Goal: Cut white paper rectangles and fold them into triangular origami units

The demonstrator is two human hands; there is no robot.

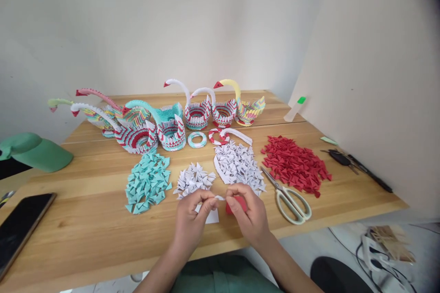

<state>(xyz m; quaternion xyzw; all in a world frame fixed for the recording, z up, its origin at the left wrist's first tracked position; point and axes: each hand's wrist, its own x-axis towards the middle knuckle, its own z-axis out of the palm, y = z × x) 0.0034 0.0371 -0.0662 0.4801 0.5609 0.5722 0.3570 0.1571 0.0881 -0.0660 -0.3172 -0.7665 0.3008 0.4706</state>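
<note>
Between my two hands, above the front of the table, is a small folded white paper piece (219, 198). My left hand (192, 217) pinches its left end between thumb and forefinger. My right hand (250, 214) is closed in a pinch at its right end; the fingers hide part of it. Below them on the table lie a white paper square (212, 217), partly covered by my left hand, and a red paper stack (241, 202), partly behind my right hand. Just beyond are a small pile of white folded triangles (193, 179) and a larger white pile (239, 165).
Turquoise triangles (147, 185) lie left, red triangles (295, 162) right, scissors (292, 201) near the right front. Several paper swans (197, 112) stand behind two paper rings (197, 139). A phone (24, 224) and green lamp (37, 151) are left; keys (339, 157) lie right.
</note>
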